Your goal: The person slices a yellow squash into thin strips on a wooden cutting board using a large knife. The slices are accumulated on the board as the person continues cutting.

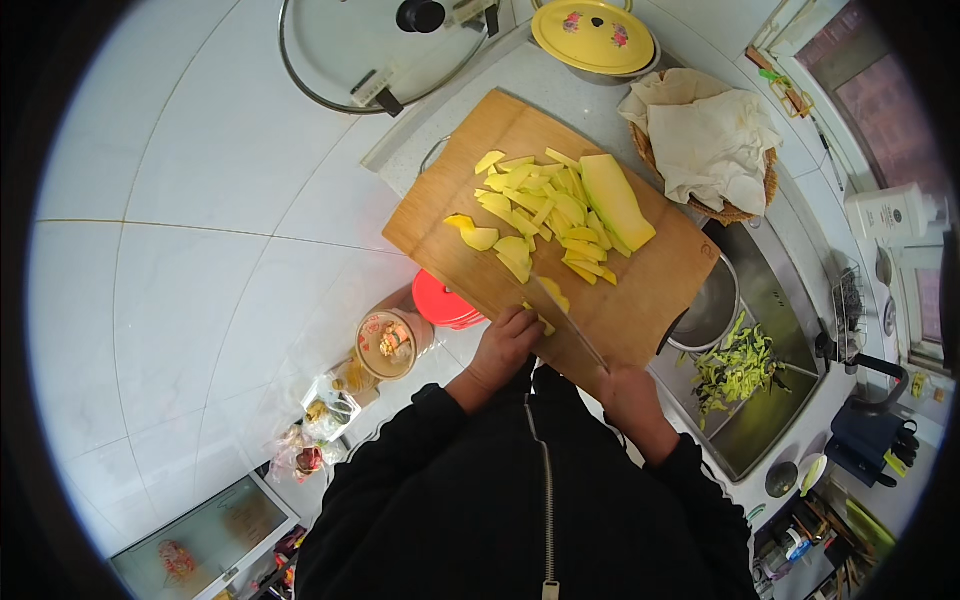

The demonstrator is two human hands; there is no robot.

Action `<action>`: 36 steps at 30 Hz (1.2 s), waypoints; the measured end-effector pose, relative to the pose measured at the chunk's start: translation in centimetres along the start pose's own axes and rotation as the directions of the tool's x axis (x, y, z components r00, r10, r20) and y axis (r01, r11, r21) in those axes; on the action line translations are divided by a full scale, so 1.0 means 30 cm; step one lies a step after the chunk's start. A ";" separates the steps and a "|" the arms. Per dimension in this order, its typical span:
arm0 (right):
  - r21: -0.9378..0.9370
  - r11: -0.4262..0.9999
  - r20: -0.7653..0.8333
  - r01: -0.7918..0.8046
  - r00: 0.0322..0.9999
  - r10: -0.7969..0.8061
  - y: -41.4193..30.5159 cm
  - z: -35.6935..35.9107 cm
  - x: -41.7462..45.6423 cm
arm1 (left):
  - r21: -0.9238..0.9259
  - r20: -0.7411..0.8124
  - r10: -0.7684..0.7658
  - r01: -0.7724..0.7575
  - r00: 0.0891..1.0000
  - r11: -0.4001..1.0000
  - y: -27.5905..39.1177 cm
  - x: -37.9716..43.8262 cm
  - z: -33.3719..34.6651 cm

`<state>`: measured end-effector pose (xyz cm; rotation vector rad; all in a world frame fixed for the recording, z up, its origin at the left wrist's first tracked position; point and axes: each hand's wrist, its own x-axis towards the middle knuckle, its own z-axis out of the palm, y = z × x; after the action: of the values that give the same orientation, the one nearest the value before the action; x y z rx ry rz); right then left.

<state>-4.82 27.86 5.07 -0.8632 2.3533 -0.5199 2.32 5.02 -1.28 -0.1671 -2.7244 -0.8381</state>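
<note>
A wooden cutting board (pixel 645 315) lies at an angle in front of me. My right hand (pixel 634 397) grips a kitchen knife (pixel 568 324), whose handle is hidden in the fist. The blade, seen almost edge-on, points away from me over the near part of the board. Left of the blade, my left hand (pixel 510 341) has its fingers curled on a small piece of yellow squash (pixel 545 324). Just across the blade lies a cut slice (pixel 555 294). Farther back are a heap of cut squash pieces (pixel 544 196) and a large peeled squash chunk (pixel 616 201).
Right of the board, a steel sink (pixel 780 420) holds green peelings (pixel 739 367) and a metal bowl (pixel 705 307). A cloth-covered wicker basket (pixel 705 142) and a yellow-lidded pot (pixel 592 37) stand behind. At left are a red lid (pixel 444 298) and a plastic tub (pixel 390 349).
</note>
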 end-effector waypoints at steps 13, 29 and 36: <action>0.039 0.999 0.027 -0.015 1.000 0.014 0.016 -0.092 -0.067 | -0.064 -0.175 -0.253 0.246 0.951 0.967 -0.244 0.103 -0.090; 0.114 0.983 -0.086 -0.141 0.985 0.152 0.076 -0.110 -0.009 | 0.007 0.246 -0.096 0.097 0.965 0.995 -0.291 0.252 -0.115; 0.140 0.979 -0.101 -0.148 0.982 0.162 0.077 -0.104 -0.013 | -0.039 0.325 -0.057 0.074 0.944 0.997 -0.284 0.286 -0.137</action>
<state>-7.59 30.26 6.38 -0.5982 2.4312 -0.6657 -6.51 -4.09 0.03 -0.2462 -3.0297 -0.9757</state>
